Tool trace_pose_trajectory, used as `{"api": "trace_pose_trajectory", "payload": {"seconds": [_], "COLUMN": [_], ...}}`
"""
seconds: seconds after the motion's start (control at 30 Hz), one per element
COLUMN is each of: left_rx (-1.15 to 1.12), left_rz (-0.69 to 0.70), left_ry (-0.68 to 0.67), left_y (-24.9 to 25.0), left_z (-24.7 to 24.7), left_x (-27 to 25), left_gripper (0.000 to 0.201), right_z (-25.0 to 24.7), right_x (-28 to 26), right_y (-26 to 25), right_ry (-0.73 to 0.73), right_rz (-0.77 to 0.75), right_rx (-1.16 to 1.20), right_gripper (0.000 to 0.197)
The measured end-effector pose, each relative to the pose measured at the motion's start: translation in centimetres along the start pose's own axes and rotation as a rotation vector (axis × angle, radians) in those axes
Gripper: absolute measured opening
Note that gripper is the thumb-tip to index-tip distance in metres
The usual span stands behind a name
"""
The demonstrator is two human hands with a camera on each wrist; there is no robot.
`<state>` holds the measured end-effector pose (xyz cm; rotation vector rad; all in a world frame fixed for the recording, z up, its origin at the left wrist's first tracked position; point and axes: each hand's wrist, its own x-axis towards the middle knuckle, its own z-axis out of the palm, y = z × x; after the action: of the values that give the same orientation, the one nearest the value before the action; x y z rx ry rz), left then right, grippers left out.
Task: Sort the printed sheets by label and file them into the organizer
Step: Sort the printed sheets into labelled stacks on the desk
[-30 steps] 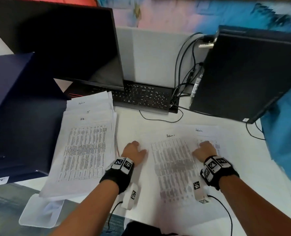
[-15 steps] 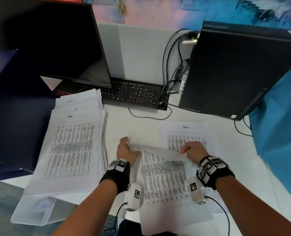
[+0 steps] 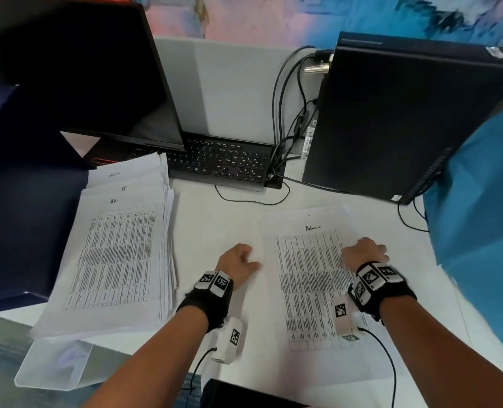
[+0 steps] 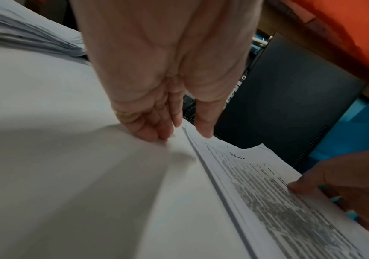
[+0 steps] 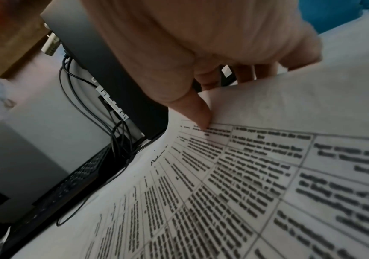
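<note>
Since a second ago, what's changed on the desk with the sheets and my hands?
The top sheet both hands were lifting has gone left and seems to lie blank side up under the left hand, fingers straight. The right hand let it go and now pinches the right edge of the Admin sheet uncovered beneath. The labelled pile on the left and the keyboard stayed put.
</note>
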<state>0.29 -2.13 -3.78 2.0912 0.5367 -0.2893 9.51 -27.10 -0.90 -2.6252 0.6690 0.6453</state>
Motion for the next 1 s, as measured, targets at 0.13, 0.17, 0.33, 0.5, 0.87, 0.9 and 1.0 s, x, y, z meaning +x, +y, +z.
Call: {"api": "trace_pose_trajectory", "payload": {"seconds": [0.13, 0.17, 0.33, 0.5, 0.87, 0.9, 1.0], "left_rx": [0.033, 0.037, -0.164, -0.165, -0.563, -0.546, -0.436], "left_rz": [-0.025, -0.044, -0.16, -0.108, -0.008, 0.013, 0.074], "left_ry": [-0.037, -0.036, 0.036, -0.003, 0.14, 0.173, 0.297], "left_y": [0.6, 0.8, 1.4, 1.1, 1.4, 1.9, 3.9], "left_z": [0.8, 0.9, 1.1, 1.5, -2.9, -3.6, -5.7], "left_x": [-0.2, -0.2, 0.0, 0.1, -1.0, -1.0, -0.7], "left_gripper": [0.056, 0.061, 0.073, 0.042, 0.034, 0.032, 0.038], "right_z": [0.8, 1.1, 2.2, 2.2, 1.4, 1.4, 0.7], "right_x": [0.4, 0.3, -0.5, -0.3, -1.6, -1.8, -3.6], "right_y": [0.3, 0.4, 0.3, -0.1, -3.2, -3.9, -6.6], "right_ry": [-0.029, -0.038, 0.043, -0.078, -0.295, -0.292, -0.29], "right_rz": [-0.124, -0.156, -0.206, -0.226, -0.353, -0.37, -0.462], "right_rx": [0.079, 0.104, 0.259, 0.381, 0.836, 0.853, 0.888], "right_gripper": [0.035, 0.034, 0.026, 0.018, 0.007, 0.011, 0.016]}}
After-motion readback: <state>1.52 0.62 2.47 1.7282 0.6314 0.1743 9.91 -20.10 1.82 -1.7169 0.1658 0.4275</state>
